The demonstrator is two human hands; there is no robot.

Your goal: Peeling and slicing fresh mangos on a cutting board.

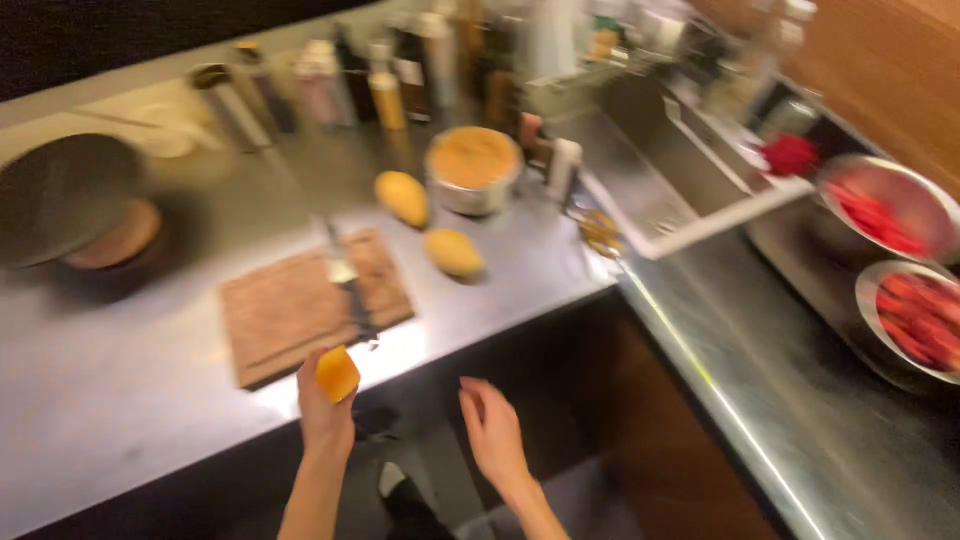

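orange fruit piece in the left hand, right hand free

the left hand [325, 405] sits low in the frame, left of centre, its fingers closed around a small orange piece of fruit [337, 373] — it looks like a mango chunk, though the blur keeps that from being certain. the piece is lifted just off the near edge of the steel counter [110, 400]. the right hand [492, 428] is lower centre, below the counter edge, fingers loosely spread and grasping nothing.

just above the left hand, in the middle of the frame, lies a wooden cutting board [300, 305] with a knife [345, 280] resting across its right side. two whole yellow mangoes — one [402, 197] above the other [454, 252] — lie on the counter right of the board. a metal pot [473, 168] with orange contents stands just beyond them. a row of bottles [385, 85] lines the back wall at the top. a dark pan [65, 200] sits at upper left. at the right edge, two metal bowls [915, 310] hold red pieces, beside a sink [680, 160].
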